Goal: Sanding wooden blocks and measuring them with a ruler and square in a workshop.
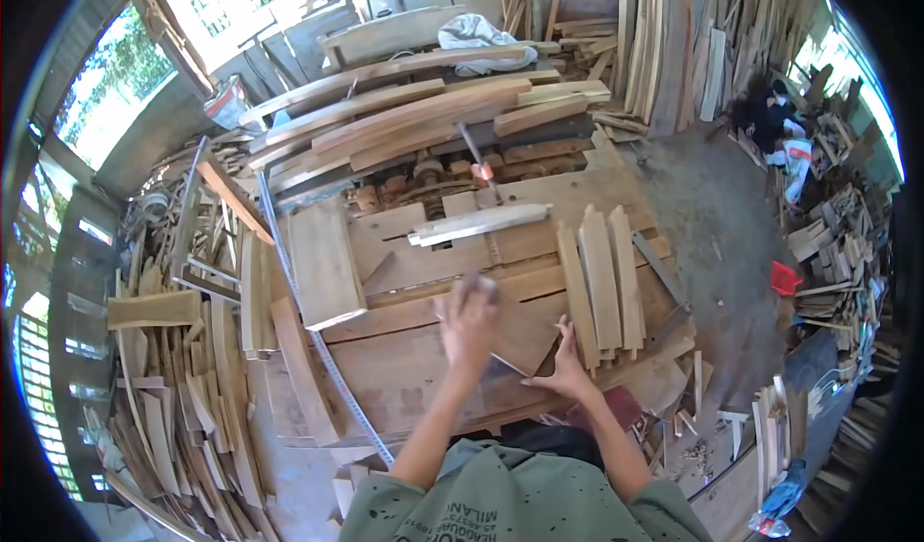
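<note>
A thin wooden board (529, 336) lies at an angle on the workbench (390, 369) in front of me. My right hand (567, 367) grips its near right corner, thumb along the lower edge and fingers up the right side. At the board's left part is my left hand (468, 329), blurred, its fingers bent around a small brownish pad (476, 286) that is too smeared to name exactly. Just right of the board stand several tenoned wooden slats (599, 282) side by side. Left of my hands sits a box-like wooden piece (325, 267).
A long metal ruler (339, 383) crosses the bench's left side. A pale wooden bar (480, 224) lies ahead beside a clamp (480, 166). At the right is a metal square (660, 271). Planks (426, 112) are stacked behind; offcuts (180, 412) crowd the left floor. A person (779, 123) sits far right.
</note>
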Tool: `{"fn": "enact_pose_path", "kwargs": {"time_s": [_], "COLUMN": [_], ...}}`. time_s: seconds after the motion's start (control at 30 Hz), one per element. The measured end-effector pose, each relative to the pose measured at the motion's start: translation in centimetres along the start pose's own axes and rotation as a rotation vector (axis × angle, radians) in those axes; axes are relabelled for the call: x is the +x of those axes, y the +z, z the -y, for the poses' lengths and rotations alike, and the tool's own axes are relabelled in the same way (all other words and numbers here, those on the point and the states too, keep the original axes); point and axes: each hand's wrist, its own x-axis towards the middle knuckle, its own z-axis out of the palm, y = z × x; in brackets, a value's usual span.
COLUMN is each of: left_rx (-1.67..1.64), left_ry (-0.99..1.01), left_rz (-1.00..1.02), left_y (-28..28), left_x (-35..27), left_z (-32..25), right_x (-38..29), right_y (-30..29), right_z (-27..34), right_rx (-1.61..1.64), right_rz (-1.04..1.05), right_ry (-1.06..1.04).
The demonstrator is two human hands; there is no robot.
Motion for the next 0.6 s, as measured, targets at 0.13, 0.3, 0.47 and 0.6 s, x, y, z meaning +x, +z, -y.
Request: {"fn": "enact_pose_path", "kwargs": {"time_s": [0.13, 0.3, 0.47, 0.6], "left_rx": [-0.113, -0.128, -0.040, -0.244], "left_ry": [0.411, 0.351, -0.085, -0.209], "left_rz": [0.202, 0.169, 0.036, -0.069], "left_y": [1.1, -1.9, -1.9, -1.3], "left_x": [-5.7, -3.6, 1.6, 0.4], "left_z": [-4.6, 0.6, 7.0, 5.5], "right_x": [-0.1, -0.6, -0.3, -0.1], "right_y": [0.2, 0.3, 1.2, 1.7], "right_z": [-2.3, 1.1, 2.1, 1.1], "right_rx": [0.036, -0.061, -0.170, -0.159], "right_rz": [0.025, 0.047, -0.056, -0.134], "right_ry": [-0.016, 0.039, 0.107, 0.002]}}
